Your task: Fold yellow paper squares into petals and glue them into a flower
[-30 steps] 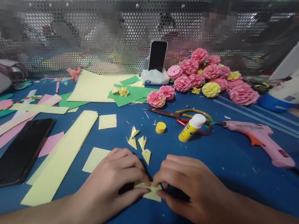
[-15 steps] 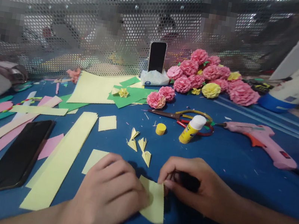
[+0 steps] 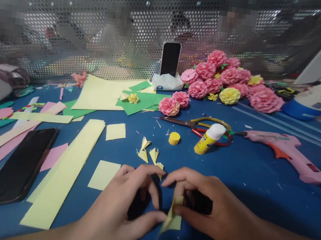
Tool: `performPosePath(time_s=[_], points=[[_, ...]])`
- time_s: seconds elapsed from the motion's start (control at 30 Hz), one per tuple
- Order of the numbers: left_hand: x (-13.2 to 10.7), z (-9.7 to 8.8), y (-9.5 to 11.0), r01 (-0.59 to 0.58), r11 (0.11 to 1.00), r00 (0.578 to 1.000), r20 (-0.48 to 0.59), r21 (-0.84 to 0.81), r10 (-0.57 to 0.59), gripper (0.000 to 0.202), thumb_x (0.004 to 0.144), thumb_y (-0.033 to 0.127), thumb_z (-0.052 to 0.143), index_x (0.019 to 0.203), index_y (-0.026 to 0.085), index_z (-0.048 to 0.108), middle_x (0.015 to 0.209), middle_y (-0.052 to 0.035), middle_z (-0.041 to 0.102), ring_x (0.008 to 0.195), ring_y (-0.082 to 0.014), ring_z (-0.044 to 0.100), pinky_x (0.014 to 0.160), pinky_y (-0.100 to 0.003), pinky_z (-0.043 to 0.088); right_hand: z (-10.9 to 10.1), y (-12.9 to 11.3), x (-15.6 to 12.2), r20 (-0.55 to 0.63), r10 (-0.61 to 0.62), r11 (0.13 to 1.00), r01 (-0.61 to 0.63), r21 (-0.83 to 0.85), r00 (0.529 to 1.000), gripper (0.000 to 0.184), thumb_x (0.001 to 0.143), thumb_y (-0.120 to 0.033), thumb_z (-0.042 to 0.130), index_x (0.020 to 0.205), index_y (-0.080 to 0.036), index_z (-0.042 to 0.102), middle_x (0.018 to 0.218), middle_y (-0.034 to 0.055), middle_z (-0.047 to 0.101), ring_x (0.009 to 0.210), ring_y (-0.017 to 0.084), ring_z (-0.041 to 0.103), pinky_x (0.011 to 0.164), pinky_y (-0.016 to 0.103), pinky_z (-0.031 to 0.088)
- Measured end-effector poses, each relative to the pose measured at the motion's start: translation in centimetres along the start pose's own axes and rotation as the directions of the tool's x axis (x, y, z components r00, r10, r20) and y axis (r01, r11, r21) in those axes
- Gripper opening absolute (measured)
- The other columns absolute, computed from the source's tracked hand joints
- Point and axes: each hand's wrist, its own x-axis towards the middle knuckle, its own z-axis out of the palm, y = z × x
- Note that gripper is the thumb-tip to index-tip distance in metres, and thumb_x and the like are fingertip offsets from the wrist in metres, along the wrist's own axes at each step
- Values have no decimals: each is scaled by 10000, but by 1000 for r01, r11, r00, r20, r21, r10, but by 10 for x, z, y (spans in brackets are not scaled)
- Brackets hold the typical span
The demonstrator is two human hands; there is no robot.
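A small pale-yellow paper piece (image 3: 175, 222) is pinched between the thumb and fingers of my right hand (image 3: 211, 203). It looks tilted and bent, and its lower left edge is blurred. My left hand (image 3: 132, 202) has its fingers apart, with the thumb tip at the paper's left edge; whether they touch I cannot tell. Just beyond my fingers lie several small folded yellow paper pieces (image 3: 143, 155), one partly covered by my left index finger. Left of that hand rests a flat yellow paper square (image 3: 104, 175), with another square (image 3: 116, 132) behind it.
Yellow paper strips (image 3: 63, 173) and a black phone (image 3: 17, 170) lie on the left. Beyond my right hand are an uncapped glue stick (image 3: 209, 140), its yellow cap (image 3: 174, 138), scissors (image 3: 178, 121) and a pink glue gun (image 3: 292, 153). Pink paper flowers (image 3: 207, 71) and an upright phone (image 3: 170, 59) stand behind.
My left fingers have come off the paper and spread, uncovering more of the square beside them. The paper has gone from lying flat to tilted in my right hand.
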Motion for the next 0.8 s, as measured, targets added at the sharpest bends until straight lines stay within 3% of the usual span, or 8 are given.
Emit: performPosePath(time_s=[0.07, 0.17, 0.27, 0.37, 0.5, 0.63, 0.8], points=[[1, 2, 0, 35, 999, 999, 0, -19, -35, 441, 884, 150, 607, 1271, 313, 471, 787, 58, 664, 798, -185, 613, 761, -315, 484, 1, 0, 0, 0, 32, 999, -32, 2, 999, 163, 944, -294, 604, 1084, -214, 631, 808, -20, 669, 594, 96, 545, 559, 198, 407], [2, 2, -1, 63, 993, 997, -44, -102, -68, 356, 925, 166, 541, 1249, 312, 503, 788, 44, 651, 806, -179, 624, 715, -288, 485, 3, 0, -1, -2, 23, 1000, -23, 14, 1000, 95, 954, -262, 572, 946, -200, 642, 773, -15, 673, 625, 105, 588, 585, 202, 428], [2, 0, -1, 62, 996, 997, -43, -63, -65, 369, 911, 252, 633, 1252, 305, 501, 853, 29, 664, 846, -194, 620, 727, -301, 492, 3, 0, -1, -34, 10, 999, -9, 35, 999, 46, 937, -240, 600, 946, -201, 621, 774, -28, 686, 644, 99, 618, 610, 192, 443], [3, 0, 0, 35, 999, 999, -26, 31, -35, 529, 799, 163, 731, 1249, 312, 495, 834, 53, 665, 827, -193, 611, 746, -310, 481, 1, -1, 0, -40, 41, 998, -38, 58, 998, 76, 936, -241, 616, 1006, -213, 604, 734, -57, 681, 624, 84, 610, 594, 175, 432], [6, -1, 1, 0, 1000, 995, -96, -13, -1, 431, 869, 114, 598, 1233, 324, 501, 788, 70, 648, 833, -172, 625, 778, -303, 469, 0, -4, 1, -15, 23, 998, -22, 58, 1000, 42, 942, -237, 594, 919, -202, 592, 806, -32, 667, 664, 86, 602, 602, 175, 441], [9, -3, -2, -28, 999, 995, -92, 27, 30, 382, 886, 89, 586, 1194, 308, 532, 836, 69, 658, 830, -151, 620, 811, -307, 429, 0, -2, 1, -11, -26, 995, 25, -100, 1000, 91, 927, -198, 585, 838, -196, 567, 785, -22, 614, 628, 90, 541, 580, 201, 405], [9, -9, -10, -104, 978, 995, 15, 181, 103, 157, 903, 97, 638, 934, 250, 619, 809, 66, 664, 766, -141, 579, 833, -347, 340, -1, 1, 2, -18, -169, 939, 155, -306, 986, 124, 914, -120, 553, 826, -203, 526, 762, -22, 596, 717, 133, 537, 695, 265, 397]])
